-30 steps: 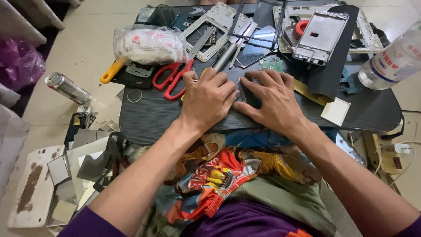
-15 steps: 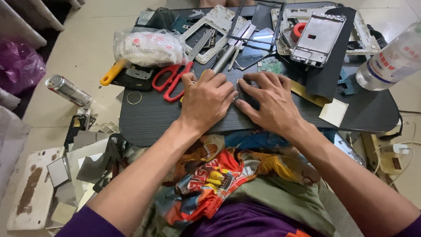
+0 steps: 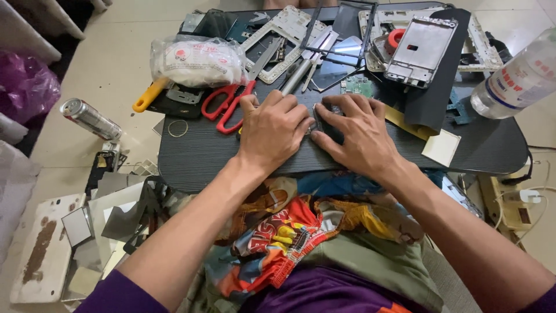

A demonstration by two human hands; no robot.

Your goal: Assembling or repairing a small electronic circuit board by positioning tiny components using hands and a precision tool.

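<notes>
Both hands, left hand (image 3: 275,130) and right hand (image 3: 354,134), are pressing down flat on a small dark part (image 3: 322,123) on the table (image 3: 191,156), gripping nothing. Careful prying looks next.

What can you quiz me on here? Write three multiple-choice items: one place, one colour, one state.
1. Where do the red-handled scissors lie? A beside the left hand B in a drawer C on a chair
2. What colour is the tool handle by the white bag? A blue B yellow C green
3. How is the metal can? A upright B crushed flat C lying on its side
Answers: A, they rest on the table just left of that hand; B, it is plainly yellow; C, it lies lengthwise on the floor.
</notes>
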